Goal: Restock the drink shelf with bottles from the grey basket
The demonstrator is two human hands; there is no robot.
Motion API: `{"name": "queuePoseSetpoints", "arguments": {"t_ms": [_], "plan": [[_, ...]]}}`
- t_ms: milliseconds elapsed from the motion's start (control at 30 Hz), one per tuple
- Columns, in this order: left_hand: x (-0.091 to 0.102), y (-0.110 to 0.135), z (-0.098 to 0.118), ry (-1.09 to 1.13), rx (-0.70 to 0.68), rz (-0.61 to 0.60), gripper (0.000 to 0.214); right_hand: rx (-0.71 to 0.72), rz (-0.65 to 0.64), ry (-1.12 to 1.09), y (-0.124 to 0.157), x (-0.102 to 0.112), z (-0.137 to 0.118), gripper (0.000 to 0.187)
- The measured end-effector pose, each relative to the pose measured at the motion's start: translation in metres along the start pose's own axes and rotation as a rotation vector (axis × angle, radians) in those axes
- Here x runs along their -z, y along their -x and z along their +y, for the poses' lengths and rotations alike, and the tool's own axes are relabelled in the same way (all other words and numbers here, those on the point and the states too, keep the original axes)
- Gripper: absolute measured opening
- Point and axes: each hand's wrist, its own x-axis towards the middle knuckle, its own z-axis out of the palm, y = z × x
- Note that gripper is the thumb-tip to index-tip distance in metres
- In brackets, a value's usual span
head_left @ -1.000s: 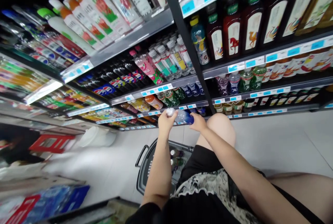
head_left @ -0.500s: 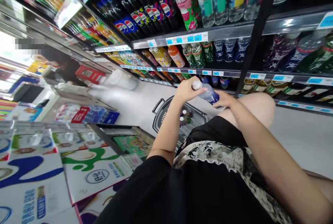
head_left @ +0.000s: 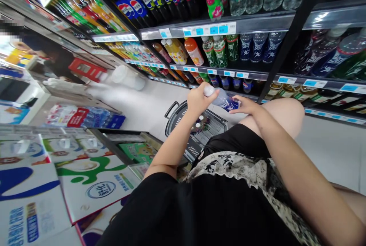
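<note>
A clear drink bottle (head_left: 225, 101) with a blue-purple label and white cap is tilted between my hands, above my knee and the basket's far side. My left hand (head_left: 199, 99) is closed around its neck, near the cap. At the labelled lower end, my right hand (head_left: 245, 105) grips it with thumb and fingers. Below my left forearm stands a dark grey shopping basket (head_left: 219, 134) with a slatted inside. A few small bottles with white caps (head_left: 200, 124) lie in it, partly hidden by my arm.
Drink shelves (head_left: 257, 68) run along the far side, stocked with several rows of bottles. Milk cartons (head_left: 97, 185) are stacked close on my left. Water packs (head_left: 82, 116), a white bucket (head_left: 128, 77) and a red crate (head_left: 87, 70) stand farther left. A person in dark clothes (head_left: 54, 55) is beyond.
Both hands have shifted slightly left with the bottle, which now shows more of its label. The view has turned a little, so the shelves and cartons sit differently.
</note>
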Motion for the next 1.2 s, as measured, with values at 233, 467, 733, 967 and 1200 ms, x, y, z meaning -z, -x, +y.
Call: {"name": "queuePoseSetpoints", "arguments": {"t_ms": [233,467,733,967,1200], "plan": [[-0.027,-0.043,-0.008,-0.195,0.075,-0.043,0.044,-0.214,0.022,0.167,-0.008,-0.006,0.003,0.068],[-0.070,-0.125,0.021,-0.064,0.049,0.077,0.042,-0.227,-0.006,0.167,-0.010,-0.007,-0.004,0.054],[-0.124,-0.198,0.064,0.076,0.101,0.079,0.039,-0.229,0.045,0.126,-0.007,-0.003,-0.005,0.053],[-0.151,-0.213,0.082,-0.021,0.087,-0.030,0.039,-0.238,0.104,-0.012,-0.006,0.006,0.004,0.056],[-0.153,-0.252,0.095,-0.189,0.132,-0.143,0.058,-0.269,0.019,-0.020,-0.012,0.010,-0.001,0.066]]}}
